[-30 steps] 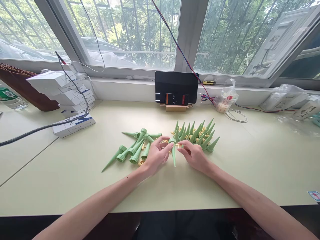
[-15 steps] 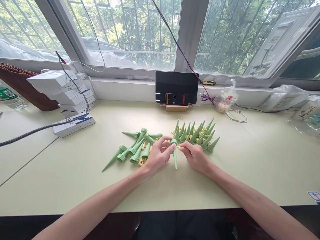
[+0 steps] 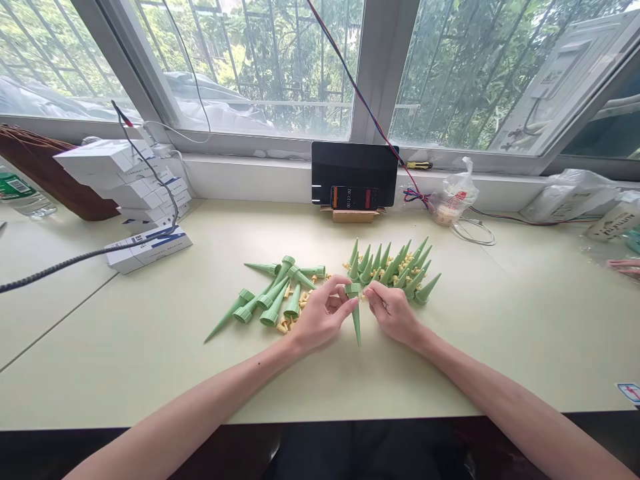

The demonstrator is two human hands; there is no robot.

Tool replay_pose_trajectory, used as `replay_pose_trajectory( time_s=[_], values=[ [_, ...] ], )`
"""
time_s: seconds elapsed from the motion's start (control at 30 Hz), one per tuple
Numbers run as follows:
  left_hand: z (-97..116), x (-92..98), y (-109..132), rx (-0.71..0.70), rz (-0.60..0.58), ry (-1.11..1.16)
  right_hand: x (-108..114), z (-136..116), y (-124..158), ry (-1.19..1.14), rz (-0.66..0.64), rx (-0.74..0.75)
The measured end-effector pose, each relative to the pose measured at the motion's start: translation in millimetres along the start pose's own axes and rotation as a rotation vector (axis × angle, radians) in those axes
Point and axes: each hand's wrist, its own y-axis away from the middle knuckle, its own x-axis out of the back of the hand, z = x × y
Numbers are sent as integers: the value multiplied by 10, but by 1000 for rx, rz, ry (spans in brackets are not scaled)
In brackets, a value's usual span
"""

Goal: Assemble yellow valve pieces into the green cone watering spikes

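You have one green plastic spike (image 3: 357,323) in your left hand (image 3: 323,319). Your left thumb and fingers are gripping it near its wide cap, which is up, and its thin tip points down and toward the near side. The spike is just past your left fingertips, in between your two hands. Your right hand (image 3: 395,315) is just to the right of the spike, with its fingers curled in. A tiny yellow bit (image 3: 363,297) shows by your right fingertips, but I can't tell if they are pinching it.

On the desk (image 3: 300,387), left of your left hand, there is a messy pile of about nine green spikes (image 3: 275,308) lying down. Some little yellow pieces (image 3: 284,326) are mixed in, too hidden to count. Past your right hand, on the far side, at least twelve standing spikes (image 3: 424,292) are bunched close with their tips up. They overlap, so I can't count them all. Farther back are one phone (image 3: 353,199), one small cardboard box (image 3: 353,217) under it, and one black screen (image 3: 380,163) behind it.
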Motion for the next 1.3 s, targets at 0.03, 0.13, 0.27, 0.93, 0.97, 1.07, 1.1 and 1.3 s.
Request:
replay_pose_trajectory(
  time_s=[0.03,0.13,0.27,0.93,0.97,1.07,1.1,1.3],
  values=[
    [-3,0,2,-13,1,-18,1,-8,-3,-8,2,-6],
    [-21,-3,4,-57,6,-68,3,-26,-8,-36,2,-29],
    [-62,-6,2,-106,19,-142,-1,-40,-9,-97,-9,-85],
    [-11,5,5,-232,30,-367,2,-104,-30,-361,-66,-225],
    [2,4,4,-200,23,-333,-2,-106,-31,-350,-51,-220],
    [28,5,-3,-69,-6,-185,-2,-112,-40,-294,-22,-183],
    [34,6,-6,-23,-9,-124,2,-113,-42,-274,-20,-170],
    [81,34,-42,115,37,144,23,-99,-38,-216,-47,-139]
  ],
)
